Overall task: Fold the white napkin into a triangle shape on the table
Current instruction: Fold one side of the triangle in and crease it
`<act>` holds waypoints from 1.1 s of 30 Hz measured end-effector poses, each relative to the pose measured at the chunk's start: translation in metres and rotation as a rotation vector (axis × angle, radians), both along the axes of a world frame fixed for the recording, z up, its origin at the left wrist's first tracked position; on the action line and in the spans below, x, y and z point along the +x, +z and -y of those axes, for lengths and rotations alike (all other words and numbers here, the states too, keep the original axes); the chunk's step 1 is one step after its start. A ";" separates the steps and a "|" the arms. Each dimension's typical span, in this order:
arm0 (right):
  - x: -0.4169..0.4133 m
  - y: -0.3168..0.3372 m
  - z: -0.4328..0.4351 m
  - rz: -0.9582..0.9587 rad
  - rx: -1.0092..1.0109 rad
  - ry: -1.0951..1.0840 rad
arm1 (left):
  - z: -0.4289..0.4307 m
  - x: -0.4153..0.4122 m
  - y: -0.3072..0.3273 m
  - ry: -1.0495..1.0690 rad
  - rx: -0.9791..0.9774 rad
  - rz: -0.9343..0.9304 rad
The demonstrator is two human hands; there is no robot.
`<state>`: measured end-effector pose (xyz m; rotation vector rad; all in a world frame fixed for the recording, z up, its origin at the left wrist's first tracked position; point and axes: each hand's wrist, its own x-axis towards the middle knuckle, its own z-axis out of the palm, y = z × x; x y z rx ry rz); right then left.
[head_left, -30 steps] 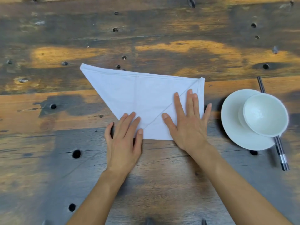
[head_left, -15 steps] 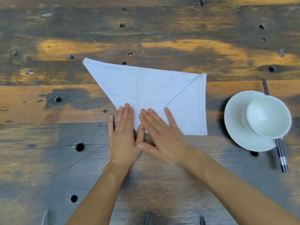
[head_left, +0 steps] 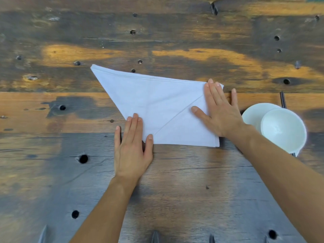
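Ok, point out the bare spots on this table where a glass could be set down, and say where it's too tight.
The table is bare left of the left hand, and along the far side beyond the white napkin. The strip of wood between the two forearms is also clear. It is crowded on the right: the right hand sits close to the saucer, bowl and chopsticks.

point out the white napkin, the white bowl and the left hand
white cloth napkin (head_left: 157, 102), head view, on its flat middle
white round bowl (head_left: 284, 128), head view, on its inside
left hand (head_left: 131, 151), head view, on its back
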<state>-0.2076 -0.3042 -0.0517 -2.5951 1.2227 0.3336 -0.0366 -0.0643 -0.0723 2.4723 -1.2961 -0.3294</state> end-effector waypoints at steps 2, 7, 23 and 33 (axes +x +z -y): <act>0.008 0.001 -0.004 -0.001 0.023 -0.038 | -0.001 0.000 0.001 -0.002 -0.006 -0.015; 0.024 0.010 -0.031 0.134 -0.034 0.085 | -0.004 0.002 0.002 0.008 -0.097 -0.047; 0.010 0.010 -0.047 -0.049 0.083 0.411 | -0.001 0.005 0.004 0.035 -0.111 -0.089; 0.007 0.010 0.006 -0.066 0.086 0.017 | -0.002 0.005 0.002 0.020 -0.109 -0.076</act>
